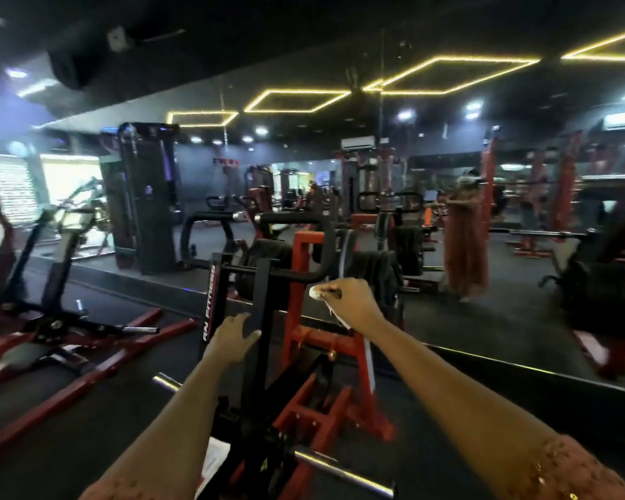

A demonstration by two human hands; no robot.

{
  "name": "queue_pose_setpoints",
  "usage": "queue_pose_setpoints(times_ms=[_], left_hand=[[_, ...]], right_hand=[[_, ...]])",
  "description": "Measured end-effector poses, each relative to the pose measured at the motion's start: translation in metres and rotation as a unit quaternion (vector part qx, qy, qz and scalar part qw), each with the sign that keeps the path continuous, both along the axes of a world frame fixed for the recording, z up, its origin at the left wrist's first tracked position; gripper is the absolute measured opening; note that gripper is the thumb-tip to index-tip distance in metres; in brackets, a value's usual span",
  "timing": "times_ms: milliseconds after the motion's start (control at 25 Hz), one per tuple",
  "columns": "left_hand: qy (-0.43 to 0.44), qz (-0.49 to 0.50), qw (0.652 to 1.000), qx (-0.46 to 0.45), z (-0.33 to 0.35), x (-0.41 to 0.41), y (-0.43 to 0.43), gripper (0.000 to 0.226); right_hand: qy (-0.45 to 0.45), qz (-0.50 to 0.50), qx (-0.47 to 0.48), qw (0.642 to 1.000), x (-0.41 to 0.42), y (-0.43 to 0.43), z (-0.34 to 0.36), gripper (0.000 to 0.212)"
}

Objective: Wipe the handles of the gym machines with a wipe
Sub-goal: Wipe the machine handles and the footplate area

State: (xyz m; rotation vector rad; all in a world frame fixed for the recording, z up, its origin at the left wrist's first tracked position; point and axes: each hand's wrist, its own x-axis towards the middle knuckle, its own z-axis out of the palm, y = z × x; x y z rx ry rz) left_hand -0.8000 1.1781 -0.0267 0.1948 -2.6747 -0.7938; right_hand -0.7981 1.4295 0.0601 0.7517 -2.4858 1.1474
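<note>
A black and red lever machine (296, 341) stands right in front of me. Its curved black handle (322, 243) loops up and over at the centre. My right hand (350, 303) grips a white wipe (316, 292) just below the lower end of that handle; a strip of the wipe hangs down under my wrist. My left hand (233, 335) rests on the black upright bar (257, 312) of the machine, thumb against its side, fingers fairly straight.
A wall mirror (484, 211) runs behind the machine and reflects the gym. Weight plates (267, 261) sit on the machine's pegs. A chrome bar (343, 470) crosses low in front. A red-framed machine (69, 341) lies on the floor to the left.
</note>
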Motion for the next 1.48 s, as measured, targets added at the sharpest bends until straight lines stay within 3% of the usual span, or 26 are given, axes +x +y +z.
queue_pose_setpoints(times_ms=[160,320,520,800,960,1160,1280,1480], left_hand=[[0.014,0.055,0.997,0.058,-0.017,-0.046,-0.013,0.061],[0.063,0.100,0.977,0.177,-0.020,-0.114,-0.027,0.068],[0.128,0.067,0.943,0.300,-0.046,-0.212,-0.042,0.069],[0.189,0.003,0.961,0.202,-0.071,-0.298,-0.051,0.077],[0.194,0.002,0.968,0.157,-0.084,-0.309,-0.058,0.078],[0.169,-0.009,0.971,0.169,-0.079,-0.304,-0.062,0.073],[0.220,-0.008,0.971,0.093,-0.067,-0.300,-0.076,0.074],[0.243,-0.172,0.954,-0.036,-0.036,-0.334,-0.095,0.084]], right_hand=[[0.004,0.048,-0.017,0.999,-0.081,-0.026,0.005,0.019],[0.026,0.061,0.009,0.998,-0.149,-0.060,0.004,0.021],[0.065,0.046,0.090,0.993,-0.228,-0.105,0.003,0.024],[0.088,-0.009,0.222,0.971,-0.311,-0.157,-0.010,0.028],[0.035,-0.031,0.185,0.982,-0.326,-0.166,-0.020,0.027],[0.026,-0.001,0.184,0.983,-0.327,-0.173,-0.032,0.026],[0.028,-0.007,0.172,0.985,-0.325,-0.175,-0.040,0.027],[-0.005,-0.020,0.224,0.974,-0.323,-0.175,-0.039,0.029]])
